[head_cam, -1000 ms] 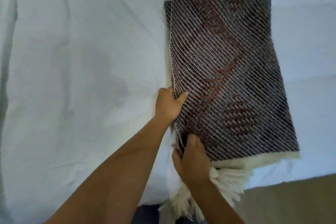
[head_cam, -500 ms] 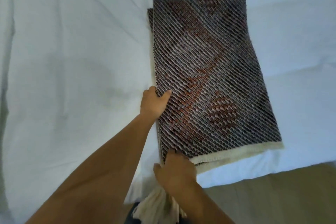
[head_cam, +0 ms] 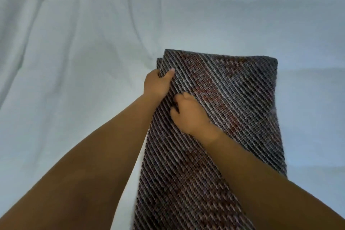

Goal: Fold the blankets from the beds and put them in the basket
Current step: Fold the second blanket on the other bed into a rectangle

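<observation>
A dark woven blanket (head_cam: 233, 99) with diagonal grey stripes and reddish patches lies folded into a long strip on the bed. My left hand (head_cam: 157, 85) grips its left edge near the far end, thumb on top and fingers under the layers. Just to the right, my right hand (head_cam: 188, 114) rests on the blanket's top surface with curled fingers pinching the fabric. Both forearms reach in from the bottom of the view and cover part of the blanket's near half. The blanket's near end is out of view.
The bed's pale sheet (head_cam: 84, 52) spreads around the blanket, wrinkled at the left and far side. No basket is in view.
The camera has tipped forward over the bed. Both hands slid farther up the blanket's left edge; the right hand left the fringed near end and now sits beside the left.
</observation>
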A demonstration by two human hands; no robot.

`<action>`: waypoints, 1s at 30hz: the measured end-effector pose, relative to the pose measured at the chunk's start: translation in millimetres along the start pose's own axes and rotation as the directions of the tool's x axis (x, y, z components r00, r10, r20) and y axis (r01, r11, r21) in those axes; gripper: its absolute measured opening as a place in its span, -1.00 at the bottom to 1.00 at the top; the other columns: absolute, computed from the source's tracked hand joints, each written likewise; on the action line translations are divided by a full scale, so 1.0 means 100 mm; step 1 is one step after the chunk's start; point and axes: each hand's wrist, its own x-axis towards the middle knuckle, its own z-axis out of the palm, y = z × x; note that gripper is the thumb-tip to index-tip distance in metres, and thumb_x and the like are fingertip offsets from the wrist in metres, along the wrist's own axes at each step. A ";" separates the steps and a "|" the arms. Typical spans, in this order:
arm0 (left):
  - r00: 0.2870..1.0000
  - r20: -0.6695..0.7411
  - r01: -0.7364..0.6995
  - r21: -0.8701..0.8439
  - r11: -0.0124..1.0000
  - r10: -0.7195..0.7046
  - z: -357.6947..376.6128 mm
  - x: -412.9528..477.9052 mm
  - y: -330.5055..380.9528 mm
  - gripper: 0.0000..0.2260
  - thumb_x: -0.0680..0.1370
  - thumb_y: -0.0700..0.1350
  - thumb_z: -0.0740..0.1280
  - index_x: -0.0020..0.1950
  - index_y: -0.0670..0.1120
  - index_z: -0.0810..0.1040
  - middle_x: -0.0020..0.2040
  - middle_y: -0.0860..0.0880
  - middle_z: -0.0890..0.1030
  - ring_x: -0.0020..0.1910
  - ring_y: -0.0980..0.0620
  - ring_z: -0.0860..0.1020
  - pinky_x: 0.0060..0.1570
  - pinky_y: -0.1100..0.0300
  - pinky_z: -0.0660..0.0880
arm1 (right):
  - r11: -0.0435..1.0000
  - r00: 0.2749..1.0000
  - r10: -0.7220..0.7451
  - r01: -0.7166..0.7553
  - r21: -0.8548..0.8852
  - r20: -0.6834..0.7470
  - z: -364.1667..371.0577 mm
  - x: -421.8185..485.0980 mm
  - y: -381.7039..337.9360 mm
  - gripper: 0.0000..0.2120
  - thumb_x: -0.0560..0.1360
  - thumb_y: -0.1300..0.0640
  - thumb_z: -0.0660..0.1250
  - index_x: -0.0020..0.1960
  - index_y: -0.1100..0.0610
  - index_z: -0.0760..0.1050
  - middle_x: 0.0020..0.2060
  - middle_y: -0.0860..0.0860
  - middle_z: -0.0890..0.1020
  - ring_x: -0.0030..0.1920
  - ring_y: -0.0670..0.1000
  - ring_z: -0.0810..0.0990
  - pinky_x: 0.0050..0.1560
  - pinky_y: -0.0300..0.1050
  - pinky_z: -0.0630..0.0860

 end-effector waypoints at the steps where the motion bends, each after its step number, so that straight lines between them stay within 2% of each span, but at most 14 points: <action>1: 1.000 -0.028 -0.013 -0.008 1.000 0.013 0.03 0.10 0.06 -0.76 0.53 0.05 0.28 -0.06 -0.13 0.54 -0.04 -0.10 0.61 -0.04 -0.06 0.57 0.06 0.06 0.50 | 1.000 1.000 -0.020 0.020 -0.002 -0.007 -0.07 0.15 0.03 -0.80 0.53 0.10 0.19 0.03 0.24 0.40 0.05 0.17 0.45 0.11 0.15 0.40 0.07 -0.02 0.39; 5: 0.976 -0.193 0.086 -0.075 0.993 -0.099 0.01 0.26 -0.16 -0.82 0.55 -0.03 0.26 -0.20 -0.09 0.47 -0.16 -0.07 0.56 -0.12 -0.06 0.53 -0.06 0.09 0.47 | 0.996 0.994 -0.093 0.093 -0.017 -0.057 -0.27 0.54 0.17 -0.79 0.53 0.11 0.19 0.08 0.21 0.42 0.04 0.12 0.44 0.09 0.11 0.40 0.08 -0.01 0.39; 7: 0.959 -0.201 0.180 -0.105 0.978 -0.198 -0.01 0.27 -0.35 -0.82 0.55 -0.01 0.27 -0.08 -0.12 0.49 -0.14 -0.03 0.55 -0.05 -0.07 0.54 -0.03 0.11 0.44 | 0.994 0.991 -0.106 0.103 -0.037 -0.083 -0.38 0.64 0.33 -0.73 0.53 0.09 0.20 0.17 0.19 0.42 0.10 0.12 0.45 0.13 0.11 0.40 0.17 0.02 0.40; 10: 0.954 -0.161 0.239 -0.103 0.966 -0.253 0.04 0.36 -0.32 -0.68 0.49 0.02 0.32 0.16 -0.13 0.48 0.06 -0.05 0.56 -0.03 -0.01 0.50 0.00 0.15 0.40 | 0.985 0.983 -0.085 0.059 -0.163 -0.160 -0.60 0.74 0.71 -0.60 0.52 0.00 0.23 0.28 0.16 0.38 0.19 0.15 0.44 0.21 0.15 0.37 0.25 0.07 0.33; 12: 0.967 -0.152 0.200 -0.044 0.979 -0.204 0.09 0.49 -0.16 -0.54 0.43 0.01 0.35 0.28 -0.10 0.39 0.18 -0.07 0.53 0.02 0.01 0.48 0.06 0.15 0.40 | 0.971 0.979 -0.050 0.001 -0.241 -0.196 -0.77 0.80 1.01 -0.51 0.49 -0.12 0.25 0.31 0.12 0.37 0.23 0.16 0.43 0.23 0.18 0.36 0.25 0.09 0.29; 14: 0.990 -0.134 0.064 0.153 0.986 -0.043 0.07 0.59 -0.01 -0.33 0.36 0.00 0.38 0.42 -0.05 0.22 0.32 -0.09 0.42 0.18 -0.04 0.43 0.20 0.09 0.37 | 0.951 0.982 0.014 -0.071 -0.301 -0.187 -0.95 0.84 1.29 -0.39 0.42 -0.30 0.22 0.29 0.10 0.38 0.22 0.15 0.45 0.22 0.19 0.38 0.23 0.11 0.29; 15: 0.993 -0.080 -0.051 0.360 0.931 0.085 0.05 0.64 0.07 -0.24 0.34 0.00 0.39 0.46 0.00 0.13 0.39 -0.10 0.34 0.30 -0.08 0.36 0.29 0.00 0.32 | 0.938 0.986 0.048 -0.099 -0.331 -0.159 -1.05 0.86 1.41 -0.33 0.37 -0.39 0.19 0.24 0.10 0.41 0.17 0.13 0.48 0.17 0.18 0.42 0.18 0.11 0.32; 17: 0.936 0.217 -0.342 0.749 0.568 0.277 0.08 0.75 0.25 -0.17 0.30 0.02 0.39 0.49 0.05 0.06 0.47 -0.09 0.24 0.45 -0.12 0.18 0.40 -0.16 0.13 | 0.928 0.994 0.096 -0.109 -0.356 -0.056 -1.22 0.89 1.61 -0.25 0.23 -0.54 0.10 0.03 0.09 0.43 0.01 0.10 0.53 -0.02 0.13 0.48 -0.02 0.03 0.38; 18: 0.885 0.385 -0.460 0.806 0.372 0.262 0.12 0.79 0.35 -0.20 0.30 0.03 0.39 0.48 0.04 0.12 0.45 -0.08 0.27 0.46 -0.13 0.16 0.41 -0.18 0.05 | 0.928 0.993 0.116 -0.103 -0.359 0.016 -1.29 0.91 1.67 -0.23 0.15 -0.58 0.05 -0.04 0.06 0.39 -0.03 0.08 0.54 -0.10 0.09 0.46 -0.10 -0.02 0.37; 19: 0.844 0.500 -0.536 0.805 0.255 0.195 0.19 0.83 0.45 -0.27 0.31 0.03 0.39 0.43 0.03 0.21 0.37 -0.08 0.36 0.41 -0.13 0.23 0.40 -0.18 0.05 | 0.923 0.985 0.145 -0.101 -0.371 0.092 -1.35 0.93 1.70 -0.20 0.07 -0.61 0.02 -0.05 0.04 0.35 -0.03 0.07 0.55 -0.13 0.06 0.45 -0.13 -0.05 0.36; 20: 0.825 0.556 -0.564 0.797 0.214 0.102 0.26 0.86 0.54 -0.34 0.31 0.03 0.39 0.37 0.00 0.29 0.23 -0.08 0.45 0.30 -0.12 0.36 0.36 -0.15 0.15 | 0.915 0.970 0.176 -0.099 -0.391 0.167 -1.39 0.95 1.72 -0.15 0.01 -0.63 0.01 -0.03 0.02 0.34 -0.01 0.06 0.56 -0.12 0.06 0.45 -0.12 -0.05 0.37; 22: 0.820 0.567 -0.541 0.810 0.226 -0.072 0.38 0.88 0.67 -0.45 0.31 0.02 0.40 0.25 -0.06 0.36 0.01 -0.06 0.49 0.02 -0.08 0.47 0.09 0.01 0.41 | 0.902 0.932 0.221 -0.082 -0.424 0.289 -1.43 0.99 1.73 0.01 -0.07 -0.66 0.00 0.09 0.05 0.41 0.08 0.05 0.57 -0.01 0.09 0.51 -0.01 -0.02 0.44; 25: 0.838 0.517 -0.485 0.853 0.193 -0.178 0.42 0.88 0.73 -0.60 0.28 0.00 0.45 0.05 -0.11 0.49 -0.11 -0.06 0.54 -0.09 -0.08 0.52 -0.10 0.07 0.52 | 0.883 0.894 0.282 -0.098 -0.459 0.350 -1.45 1.03 1.73 0.10 -0.08 -0.64 0.09 0.21 0.07 0.46 0.11 0.07 0.58 0.08 0.13 0.54 0.09 0.03 0.47; 30: 0.893 0.448 -0.421 0.859 0.291 -0.029 0.21 0.70 0.75 -0.77 0.35 -0.03 0.42 -0.13 -0.14 0.54 -0.30 -0.02 0.48 -0.21 -0.08 0.51 -0.24 0.14 0.43 | 0.826 0.984 0.170 -0.115 -0.553 0.051 -1.48 0.81 1.74 -0.26 0.12 -0.57 0.20 -0.19 0.11 0.48 -0.37 0.00 0.50 -0.30 0.05 0.49 -0.32 -0.15 0.33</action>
